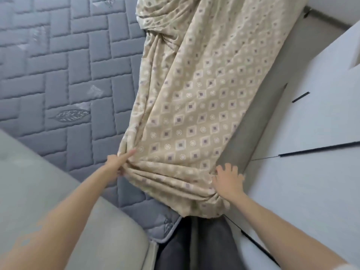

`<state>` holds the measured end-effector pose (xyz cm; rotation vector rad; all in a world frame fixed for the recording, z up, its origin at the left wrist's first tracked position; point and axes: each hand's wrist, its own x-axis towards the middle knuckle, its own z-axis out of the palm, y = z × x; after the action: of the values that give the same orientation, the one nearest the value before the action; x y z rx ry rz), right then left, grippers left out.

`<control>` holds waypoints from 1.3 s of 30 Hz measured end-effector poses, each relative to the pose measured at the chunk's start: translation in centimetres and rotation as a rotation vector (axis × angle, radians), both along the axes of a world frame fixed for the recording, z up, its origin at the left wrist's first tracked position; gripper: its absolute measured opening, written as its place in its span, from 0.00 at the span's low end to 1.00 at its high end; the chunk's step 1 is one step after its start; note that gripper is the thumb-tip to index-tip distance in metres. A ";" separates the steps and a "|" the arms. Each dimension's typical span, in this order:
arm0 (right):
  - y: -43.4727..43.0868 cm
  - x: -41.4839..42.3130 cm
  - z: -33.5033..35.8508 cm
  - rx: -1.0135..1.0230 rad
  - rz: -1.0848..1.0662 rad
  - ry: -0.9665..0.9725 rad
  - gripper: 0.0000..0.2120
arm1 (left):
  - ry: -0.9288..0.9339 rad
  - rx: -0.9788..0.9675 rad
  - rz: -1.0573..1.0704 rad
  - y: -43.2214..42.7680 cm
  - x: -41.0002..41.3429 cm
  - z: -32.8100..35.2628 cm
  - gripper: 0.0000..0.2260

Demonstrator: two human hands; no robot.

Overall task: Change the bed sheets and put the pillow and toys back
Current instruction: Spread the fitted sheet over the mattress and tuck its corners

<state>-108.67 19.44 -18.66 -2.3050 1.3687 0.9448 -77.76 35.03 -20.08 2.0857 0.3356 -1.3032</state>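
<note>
Sheet (pixel 196 106), beige with a diamond print, lies as a bunched strip along the right side of the grey quilted mattress (pixel 64 71). Left hand (pixel 118 162) grips gathered folds at the sheet's near left corner, index finger extended. Right hand (pixel 228 180) rests on the near right corner, fingers spread wide, holding nothing. White cabinet (pixel 311 133) stands just beside the mattress.

Soft even daylight, faint shadows, slight blur, wide-angle bending
</note>
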 end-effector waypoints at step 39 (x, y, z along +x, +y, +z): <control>7.5 6.7 -2.2 0.675 0.064 -0.386 0.25 | -1.124 0.152 -1.446 -0.4 0.1 3.4 0.37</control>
<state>-101.98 26.97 -20.86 -1.8759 0.6812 0.7665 -77.62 34.63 -16.64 2.7805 -1.8337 -0.3672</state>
